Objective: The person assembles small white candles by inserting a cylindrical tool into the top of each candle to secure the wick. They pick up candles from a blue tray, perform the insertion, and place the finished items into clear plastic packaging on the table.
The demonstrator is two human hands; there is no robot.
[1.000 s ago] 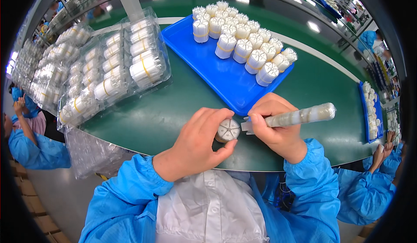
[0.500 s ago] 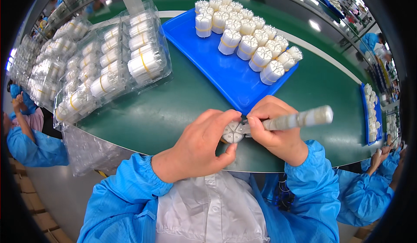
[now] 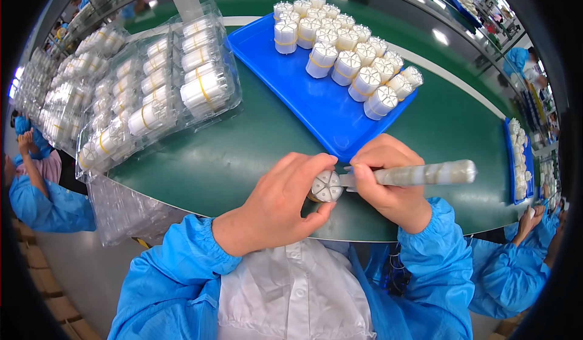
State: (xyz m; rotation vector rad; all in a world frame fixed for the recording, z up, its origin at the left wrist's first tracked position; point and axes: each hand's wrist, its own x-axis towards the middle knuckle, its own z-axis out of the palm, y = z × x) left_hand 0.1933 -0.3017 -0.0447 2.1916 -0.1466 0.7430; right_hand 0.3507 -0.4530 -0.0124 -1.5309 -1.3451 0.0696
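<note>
Holding a round, wedge-topped piece [image 3: 327, 186] between thumb and fingers, our left hand [image 3: 276, 194] curls around its left side, near the front edge of the green table [image 3: 255, 148]. The piece shows its pale face upward, split into wedges by dark lines; whether its base rests on the surface we cannot tell, as our fingers hide it. Our right hand [image 3: 388, 176] grips a tool [image 3: 428, 173] much like a pen, its thick wrapped handle jutting out to the right. The tool's flat end meets the right rim of the piece, though how firmly it presses we cannot tell.

Just beyond our right hand lies the near corner of a blue tray [image 3: 297, 85]. White cylinders [image 3: 347, 63] bound with yellow bands stand upright in it, grouped toward its far and right edges. Along the left edge of the table we have clear plastic trays [image 3: 232, 100] filled with white bundles [image 3: 203, 88], lying on their sides and also banded in yellow. At the table's right edge sits a second blue tray [image 3: 529, 173] of pale pieces, near a co-worker's blue sleeve [image 3: 507, 273].
</note>
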